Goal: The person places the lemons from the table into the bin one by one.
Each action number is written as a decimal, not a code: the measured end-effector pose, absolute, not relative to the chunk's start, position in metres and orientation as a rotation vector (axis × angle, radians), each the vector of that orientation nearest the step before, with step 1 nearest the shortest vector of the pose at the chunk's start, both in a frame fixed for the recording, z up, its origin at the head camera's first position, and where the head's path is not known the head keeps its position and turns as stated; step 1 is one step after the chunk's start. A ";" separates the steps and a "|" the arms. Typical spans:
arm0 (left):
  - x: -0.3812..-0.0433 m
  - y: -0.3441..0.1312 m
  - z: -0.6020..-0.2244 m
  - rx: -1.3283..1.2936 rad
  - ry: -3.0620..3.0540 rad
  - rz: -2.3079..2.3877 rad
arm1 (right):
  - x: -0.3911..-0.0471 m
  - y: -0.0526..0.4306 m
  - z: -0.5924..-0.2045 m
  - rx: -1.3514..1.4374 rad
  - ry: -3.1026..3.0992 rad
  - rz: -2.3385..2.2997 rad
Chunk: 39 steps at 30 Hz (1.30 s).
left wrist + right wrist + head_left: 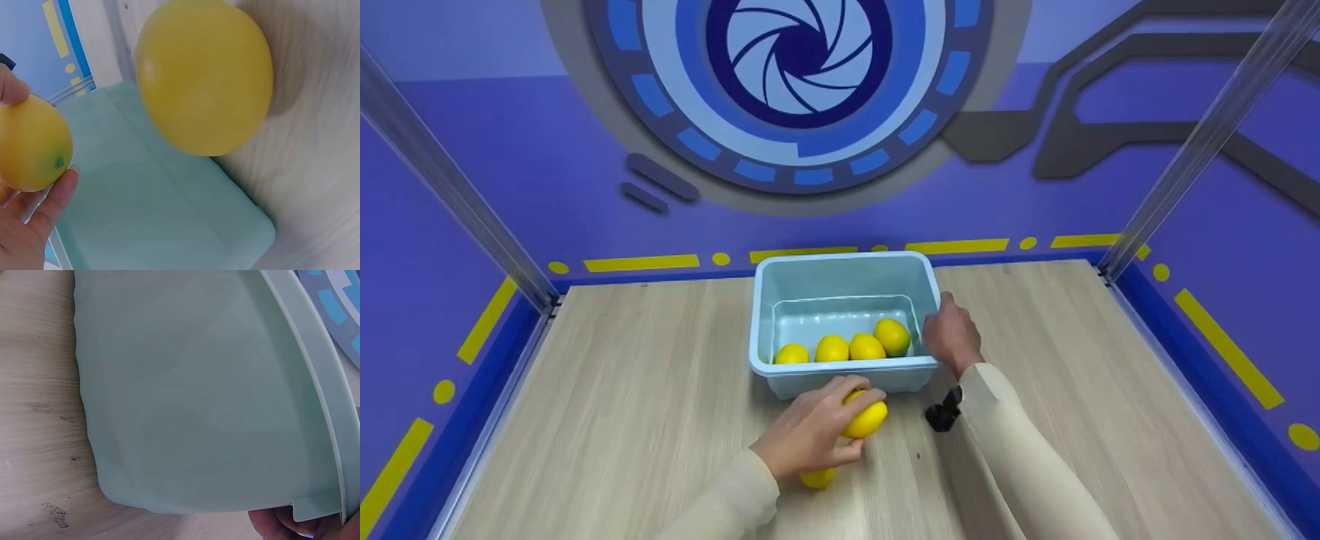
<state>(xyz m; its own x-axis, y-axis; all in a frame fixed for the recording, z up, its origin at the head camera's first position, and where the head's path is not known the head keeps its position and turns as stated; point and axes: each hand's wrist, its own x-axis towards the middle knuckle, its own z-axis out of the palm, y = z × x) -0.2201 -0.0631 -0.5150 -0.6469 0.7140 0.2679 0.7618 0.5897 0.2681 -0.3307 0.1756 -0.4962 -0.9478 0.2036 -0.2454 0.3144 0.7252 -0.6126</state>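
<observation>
My left hand point(810, 429) holds a yellow lemon point(871, 421) between thumb and fingers, just in front of a light blue plastic bin point(840, 369). In the left wrist view the greenish stem end of that lemon point(34, 147) shows. A second lemon point(817, 478) lies under the left wrist, partly hidden by it; it looms large in the left wrist view. My right hand point(954, 334) grips the bin's right rim. Its fingers point(270, 524) curl under the rim at the corner in the right wrist view. Several lemons point(832, 349) lie along the near side inside the bin.
The bin stands on a light wood-grain table point(645, 390), near its back edge. Blue and purple printed panels point(495, 150) enclose the back and sides, with metal posts at the corners. A black wrist device point(943, 412) hangs by the right sleeve.
</observation>
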 end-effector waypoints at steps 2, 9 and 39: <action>-0.220 -0.063 -0.514 -1.248 -2.681 -0.546 | -0.331 0.176 -0.496 0.422 2.759 -1.028; -0.221 -0.063 -0.509 -1.237 -2.685 -0.536 | -0.332 0.176 -0.496 0.430 2.726 -1.025; -0.229 -0.068 -0.495 -1.199 -2.576 -0.546 | -0.333 0.177 -0.497 0.443 2.717 -1.016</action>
<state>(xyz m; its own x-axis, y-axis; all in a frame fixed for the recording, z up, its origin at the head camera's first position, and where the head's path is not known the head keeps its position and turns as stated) -0.2289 -0.0677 -0.4949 -0.6309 0.6803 0.3730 0.7731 0.5915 0.2290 -0.3330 0.1766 -0.4966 -0.9334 0.2052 -0.2944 0.3480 0.7176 -0.6032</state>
